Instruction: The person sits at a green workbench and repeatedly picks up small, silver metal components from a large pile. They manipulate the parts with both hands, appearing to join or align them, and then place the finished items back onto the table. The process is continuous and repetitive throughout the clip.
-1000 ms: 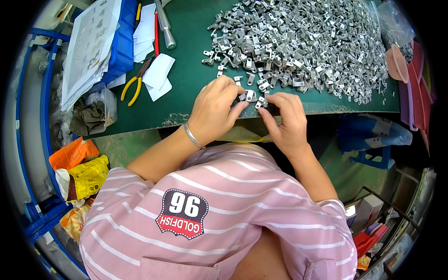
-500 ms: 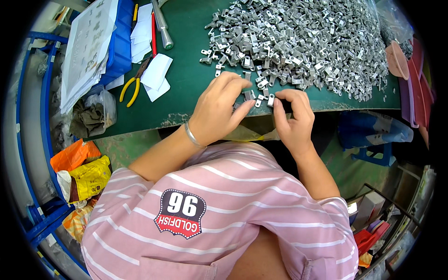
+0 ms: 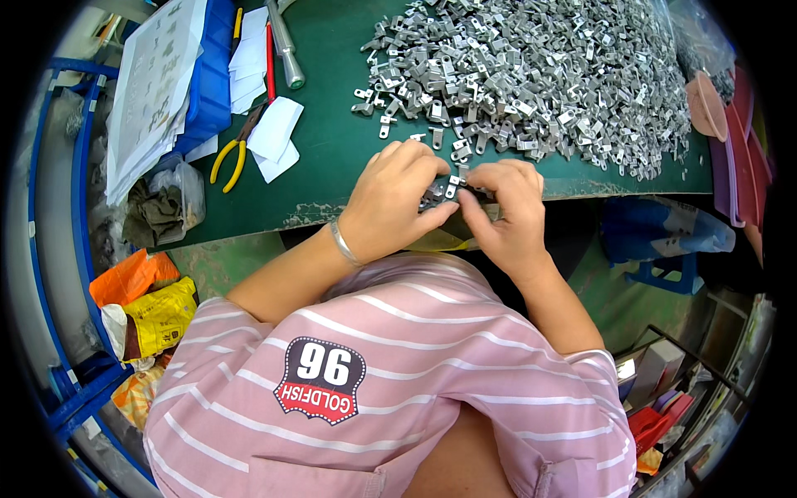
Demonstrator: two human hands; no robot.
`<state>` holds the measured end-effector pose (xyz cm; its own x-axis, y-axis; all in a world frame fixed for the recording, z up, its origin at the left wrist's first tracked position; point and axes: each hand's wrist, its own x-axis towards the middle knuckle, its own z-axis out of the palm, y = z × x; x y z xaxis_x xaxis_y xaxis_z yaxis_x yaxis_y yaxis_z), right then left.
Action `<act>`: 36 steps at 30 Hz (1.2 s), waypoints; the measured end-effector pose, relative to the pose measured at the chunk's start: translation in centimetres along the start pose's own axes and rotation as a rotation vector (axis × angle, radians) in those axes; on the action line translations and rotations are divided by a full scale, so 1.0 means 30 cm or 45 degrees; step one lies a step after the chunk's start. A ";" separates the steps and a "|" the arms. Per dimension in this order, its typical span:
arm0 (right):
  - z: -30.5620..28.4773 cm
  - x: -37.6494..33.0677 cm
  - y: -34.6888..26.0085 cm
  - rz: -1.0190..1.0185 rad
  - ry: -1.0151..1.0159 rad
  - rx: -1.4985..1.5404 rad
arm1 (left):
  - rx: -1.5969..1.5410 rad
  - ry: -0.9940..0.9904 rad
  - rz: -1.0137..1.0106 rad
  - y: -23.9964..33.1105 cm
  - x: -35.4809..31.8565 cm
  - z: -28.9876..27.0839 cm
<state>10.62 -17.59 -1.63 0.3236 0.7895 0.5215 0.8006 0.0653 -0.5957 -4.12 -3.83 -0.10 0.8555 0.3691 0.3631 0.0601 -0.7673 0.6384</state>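
Left hand (image 3: 388, 195) angled inward, fingers pinching metal brackets (image 3: 451, 191); right hand (image 3: 510, 207) opposite, its pinch unclear; hands closer together than half second ago.

Your left hand (image 3: 394, 191) and right hand (image 3: 508, 212) sit side by side at the near edge of the tabletop (image 3: 332, 124); beyond them, mostly rightward, spreads the heap of brackets (image 3: 540, 87). To your left lie pliers (image 3: 237, 158) beside paper slips (image 3: 276, 133). Farther left stands a bin (image 3: 210, 95), with a tub (image 3: 193, 195) nearer you.
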 end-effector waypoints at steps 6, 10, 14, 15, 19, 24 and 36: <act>0.021 0.020 0.005 -0.201 -0.027 -0.066 | 0.068 0.005 -0.082 0.010 0.004 0.022; -0.007 0.033 0.016 -0.212 -0.041 0.073 | 0.178 0.099 0.078 -0.011 0.000 0.022; 0.009 0.077 0.049 -0.154 0.061 -0.044 | 0.181 0.063 0.221 0.001 -0.015 0.013; 0.016 0.086 0.056 -0.153 0.043 -0.068 | 0.160 0.021 0.239 0.003 -0.017 0.006; 0.013 0.087 0.056 -0.152 -0.012 -0.086 | 0.118 0.204 0.155 -0.026 0.014 -0.025; -0.022 0.066 0.057 -0.100 -0.095 0.106 | 0.272 0.185 -0.079 -0.067 0.063 -0.055; -0.001 0.119 0.064 -0.393 0.154 -0.230 | -0.096 0.176 -0.029 -0.074 0.032 -0.066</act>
<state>13.31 -14.65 -0.89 0.1016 0.6709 0.7346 0.9424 0.1716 -0.2871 -4.44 -0.72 0.17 0.7753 0.4585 0.4345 0.0352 -0.7181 0.6950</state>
